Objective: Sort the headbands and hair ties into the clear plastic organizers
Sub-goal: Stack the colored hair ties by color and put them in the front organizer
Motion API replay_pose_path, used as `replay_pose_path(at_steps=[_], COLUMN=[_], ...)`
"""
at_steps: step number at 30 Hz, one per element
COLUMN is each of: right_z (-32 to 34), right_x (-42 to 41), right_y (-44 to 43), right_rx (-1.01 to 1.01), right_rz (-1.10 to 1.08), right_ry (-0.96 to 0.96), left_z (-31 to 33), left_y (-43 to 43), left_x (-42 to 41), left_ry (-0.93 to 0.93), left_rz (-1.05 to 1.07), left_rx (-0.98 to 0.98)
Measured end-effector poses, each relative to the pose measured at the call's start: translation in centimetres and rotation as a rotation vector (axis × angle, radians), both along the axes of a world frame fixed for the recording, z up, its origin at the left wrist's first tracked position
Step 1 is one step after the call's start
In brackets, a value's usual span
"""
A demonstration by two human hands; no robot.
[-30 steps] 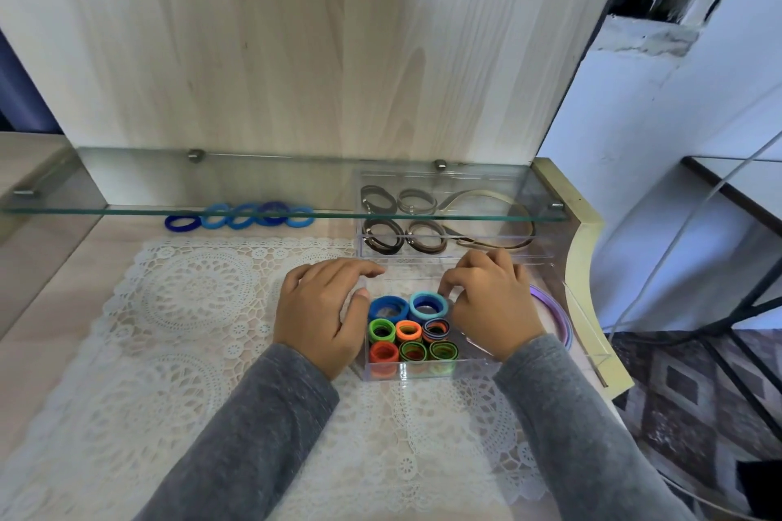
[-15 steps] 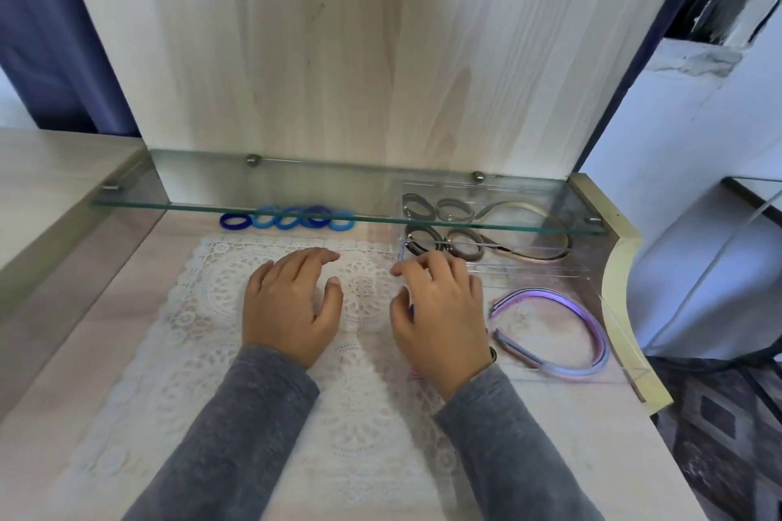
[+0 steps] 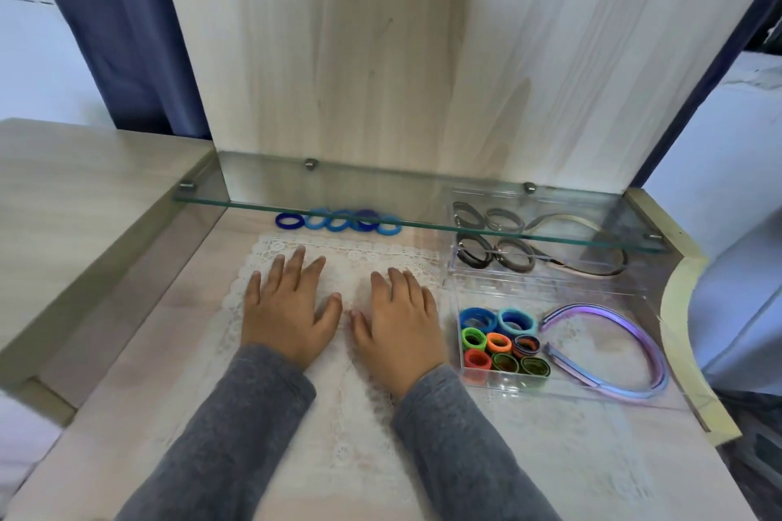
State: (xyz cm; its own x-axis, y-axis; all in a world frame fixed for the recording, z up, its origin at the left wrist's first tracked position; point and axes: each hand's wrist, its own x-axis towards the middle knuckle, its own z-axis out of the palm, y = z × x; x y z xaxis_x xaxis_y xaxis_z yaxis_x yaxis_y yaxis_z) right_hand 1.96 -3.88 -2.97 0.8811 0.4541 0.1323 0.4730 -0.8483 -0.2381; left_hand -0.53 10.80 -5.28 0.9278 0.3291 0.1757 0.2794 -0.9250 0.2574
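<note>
My left hand (image 3: 290, 311) and my right hand (image 3: 400, 319) lie flat, fingers straight, side by side on the white lace mat (image 3: 338, 415), holding nothing. To the right of my right hand stands a clear plastic organizer (image 3: 499, 385) packed with several rolled hair ties in blue, green, orange and red (image 3: 499, 341). Purple headbands (image 3: 613, 351) lie in the clear tray beside it. A second clear organizer (image 3: 546, 273) behind holds grey and brown hair ties and a beige headband (image 3: 592, 266). Several blue hair ties (image 3: 338, 221) lie in a row under the glass shelf.
A glass shelf (image 3: 423, 207) on metal pegs runs across the back above the desk. A tall wooden panel (image 3: 381, 55) rises behind it. The desk's rounded right edge (image 3: 685, 330) drops to the floor. A raised wooden surface (image 3: 84, 203) is at the left.
Both hands left the organizer of coloured hair ties and moved left onto the lace mat, now flat. The view shifted, showing the organizer uncovered at the right.
</note>
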Motion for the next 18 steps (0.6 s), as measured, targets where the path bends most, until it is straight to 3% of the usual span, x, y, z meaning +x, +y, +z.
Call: replay_pose_path(at_steps=[5, 18], right_z=[-0.9, -1.5], right_x=[1.2, 6.3], right_y=[1.3, 4.0], right_rx=[-0.025, -0.026], right_rz=[-0.045, -0.206], right_ry=[0.077, 0.032], left_z=[-0.3, 0.2], left_y=[1.0, 4.2], left_x=[0.6, 5.0], left_ry=[0.117, 0.077], left_rz=[0.027, 0.133], left_rx=[0.048, 0.026])
